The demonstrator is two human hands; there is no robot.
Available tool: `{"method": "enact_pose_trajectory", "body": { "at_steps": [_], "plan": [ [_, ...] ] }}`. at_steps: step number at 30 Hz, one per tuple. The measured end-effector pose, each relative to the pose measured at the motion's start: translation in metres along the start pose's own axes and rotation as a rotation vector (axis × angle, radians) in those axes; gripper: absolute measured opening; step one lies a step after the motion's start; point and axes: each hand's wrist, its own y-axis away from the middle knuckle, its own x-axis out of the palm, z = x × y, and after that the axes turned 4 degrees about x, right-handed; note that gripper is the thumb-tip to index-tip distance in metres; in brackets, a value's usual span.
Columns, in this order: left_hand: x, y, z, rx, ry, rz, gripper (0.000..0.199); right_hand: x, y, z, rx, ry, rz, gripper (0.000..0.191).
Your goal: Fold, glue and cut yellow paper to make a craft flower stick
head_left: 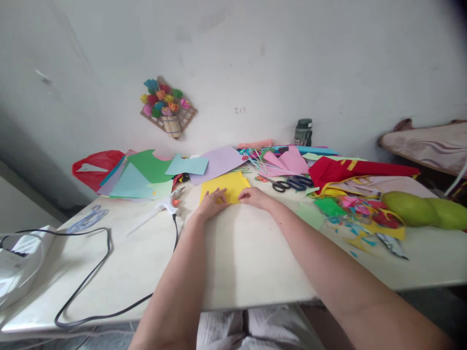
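Yellow paper (230,186), one piece, bright and plain: we are seeing it lying on the table under our left hand (215,201), its near right edge meeting our right hand's (251,197) fingertips.

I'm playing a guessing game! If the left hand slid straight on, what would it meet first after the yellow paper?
Probably the light purple sheet, just past the yellow paper under the left hand, though its exact line is hard to judge.

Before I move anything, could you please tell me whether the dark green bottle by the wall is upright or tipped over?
Upright: the bottle stands with its lid at the top and its sides vertical.
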Motion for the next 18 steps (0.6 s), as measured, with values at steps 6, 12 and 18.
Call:
{"method": "enact_pose_trajectory", "body": {
  "at_steps": [6, 12, 18],
  "plan": [
    [0.0018, -0.0001, 0.0022, -0.019, 0.086, -0.044, 0.050, 0.0063, -0.0041, -0.0012, -0.030, 0.190, -0.034, 0.006],
    [0.0029, -0.0007, 0.0013, -0.073, -0.042, -0.037, 0.022, 0.0105, -0.0053, 0.0011, 0.001, 0.334, -0.108, 0.013],
    [0.0072, -0.0047, 0.0041, -0.074, -0.171, -0.034, 0.023, 0.0109, -0.0045, 0.0053, 0.039, 0.413, -0.124, 0.018]
  ]
}}
